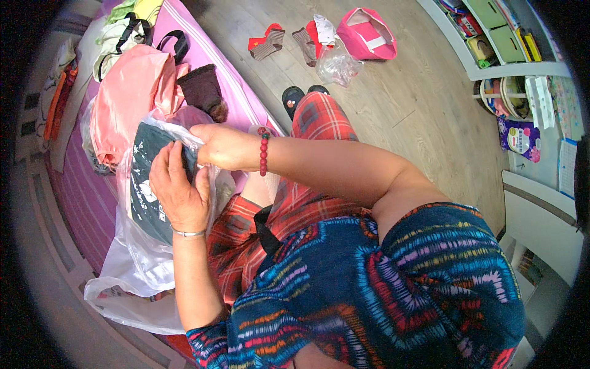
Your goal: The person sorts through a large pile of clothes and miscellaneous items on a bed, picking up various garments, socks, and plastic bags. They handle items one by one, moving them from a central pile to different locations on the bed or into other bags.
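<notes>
A dark folded cloth item with white printing [146,184] lies partly inside a clear plastic bag [138,258] on the bed, against my lap. My left hand [180,191], with a silver bangle, rests over the dark item, thumb apart from the fingers and holding nothing. My right hand [219,146], with a red bead bracelet, grips the bag's upper edge; its fingertips are partly hidden. A pink fabric bundle [131,99] sits just beyond the bag. Beside that bundle are a dark brown knitted item [201,90] and a black strap [175,45].
The bed [244,104] has a pink and purple cover. A white bag with black handles [120,41] lies on it. Striped socks [268,44], a crumpled plastic bag [339,64] and a pink fabric bin [368,34] are on the wooden floor. White shelving [521,71] stands at right.
</notes>
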`<act>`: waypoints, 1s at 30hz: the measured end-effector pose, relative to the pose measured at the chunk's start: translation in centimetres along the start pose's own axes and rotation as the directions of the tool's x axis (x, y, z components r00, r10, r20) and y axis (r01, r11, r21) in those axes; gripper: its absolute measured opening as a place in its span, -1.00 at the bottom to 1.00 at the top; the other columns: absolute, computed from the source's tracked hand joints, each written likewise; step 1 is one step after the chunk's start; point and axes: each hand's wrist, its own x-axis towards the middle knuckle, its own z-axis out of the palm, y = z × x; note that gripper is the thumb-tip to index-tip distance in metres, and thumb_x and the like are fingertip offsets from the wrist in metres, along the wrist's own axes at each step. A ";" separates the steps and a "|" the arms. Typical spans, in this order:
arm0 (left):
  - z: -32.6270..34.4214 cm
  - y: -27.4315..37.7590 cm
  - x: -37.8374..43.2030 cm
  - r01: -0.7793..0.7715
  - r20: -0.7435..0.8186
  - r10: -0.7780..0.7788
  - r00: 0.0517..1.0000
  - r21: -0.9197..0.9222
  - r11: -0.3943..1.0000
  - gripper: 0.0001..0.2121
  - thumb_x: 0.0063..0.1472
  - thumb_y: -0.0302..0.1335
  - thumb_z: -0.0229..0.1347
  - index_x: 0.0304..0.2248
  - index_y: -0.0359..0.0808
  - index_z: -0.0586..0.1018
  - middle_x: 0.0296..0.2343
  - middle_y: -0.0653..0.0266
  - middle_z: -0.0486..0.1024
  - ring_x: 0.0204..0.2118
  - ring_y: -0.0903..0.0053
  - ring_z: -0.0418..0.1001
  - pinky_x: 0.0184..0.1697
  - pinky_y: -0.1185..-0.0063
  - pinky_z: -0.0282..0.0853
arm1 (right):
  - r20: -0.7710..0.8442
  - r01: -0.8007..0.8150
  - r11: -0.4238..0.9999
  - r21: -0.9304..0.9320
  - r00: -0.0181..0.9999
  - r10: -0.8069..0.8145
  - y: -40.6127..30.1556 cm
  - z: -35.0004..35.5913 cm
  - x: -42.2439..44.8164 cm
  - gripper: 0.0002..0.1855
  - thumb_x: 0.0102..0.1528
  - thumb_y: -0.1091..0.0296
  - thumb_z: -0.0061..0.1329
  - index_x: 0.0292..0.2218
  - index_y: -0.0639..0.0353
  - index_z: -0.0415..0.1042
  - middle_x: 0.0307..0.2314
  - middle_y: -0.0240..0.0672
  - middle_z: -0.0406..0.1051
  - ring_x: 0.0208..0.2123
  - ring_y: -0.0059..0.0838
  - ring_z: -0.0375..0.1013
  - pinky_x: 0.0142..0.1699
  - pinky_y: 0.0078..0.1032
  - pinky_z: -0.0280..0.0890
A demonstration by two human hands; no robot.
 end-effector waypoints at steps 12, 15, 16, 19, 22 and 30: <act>-1.5 -4.4 -6.1 -0.037 0.176 -0.012 0.984 0.271 0.962 -0.57 -0.10 -0.61 -0.07 -0.15 -0.14 0.43 -0.19 0.28 0.36 -0.12 0.36 0.29 -0.08 0.41 0.18 | -0.113 0.424 0.887 -0.184 0.887 -0.448 -0.9 -2.9 -0.5 -0.78 0.11 0.38 -0.22 -0.29 0.30 0.40 -0.45 -0.33 0.38 -0.40 -0.60 0.34 -0.28 -0.64 0.25; -3.1 -2.9 -4.3 -0.012 0.248 -0.028 0.968 0.157 0.988 -0.59 -0.18 -0.52 0.08 -0.21 -0.17 0.44 -0.24 0.25 0.36 -0.17 0.33 0.30 -0.12 0.41 0.19 | -0.085 0.450 0.892 -0.049 0.887 -0.453 -2.3 -2.7 -0.9 -0.79 0.10 0.36 -0.22 -0.30 0.29 0.38 -0.42 -0.32 0.39 -0.36 -0.59 0.37 -0.24 -0.63 0.26; -3.4 -2.6 -3.9 0.019 0.280 -0.054 0.958 0.124 0.992 -0.57 -0.21 -0.49 0.13 -0.22 -0.19 0.43 -0.24 0.23 0.35 -0.16 0.29 0.30 -0.11 0.40 0.20 | -0.118 0.374 0.894 0.247 0.927 -0.355 -2.8 -2.5 -0.9 -0.80 0.09 0.36 -0.21 -0.31 0.29 0.37 -0.42 -0.34 0.40 -0.37 -0.59 0.38 -0.24 -0.64 0.26; -3.2 -1.6 -1.5 -0.045 0.259 0.029 0.965 0.055 0.997 -0.55 -0.28 -0.45 0.20 -0.27 -0.25 0.42 -0.23 0.19 0.34 -0.15 0.26 0.29 -0.12 0.39 0.20 | 0.016 0.167 0.806 0.568 0.977 -0.214 -3.5 -2.0 -0.6 -0.81 0.10 0.36 -0.19 -0.29 0.26 0.34 -0.42 -0.38 0.41 -0.39 -0.65 0.37 -0.24 -0.66 0.26; 0.9 -1.2 0.1 -0.292 0.211 0.263 0.941 0.117 0.949 -0.66 -0.18 -0.45 0.05 -0.29 -0.22 0.47 -0.26 0.26 0.38 -0.12 0.40 0.28 -0.01 0.44 0.12 | 0.022 0.119 0.842 0.526 0.988 -0.153 -5.0 -0.8 -1.3 -0.83 0.08 0.37 -0.17 -0.30 0.24 0.36 -0.41 -0.39 0.42 -0.38 -0.66 0.37 -0.25 -0.68 0.25; -0.7 -2.8 -0.9 -0.210 0.335 0.139 0.932 0.185 0.960 -0.92 -0.08 -0.42 -0.05 -0.59 -0.15 0.48 -0.54 0.38 0.37 -0.34 0.50 0.33 -0.13 0.46 0.15 | -0.015 0.099 0.678 0.729 0.992 -0.129 -4.0 -2.7 -1.6 -0.84 0.08 0.43 -0.15 -0.29 0.29 0.36 -0.40 -0.32 0.44 -0.38 -0.60 0.40 -0.24 -0.65 0.28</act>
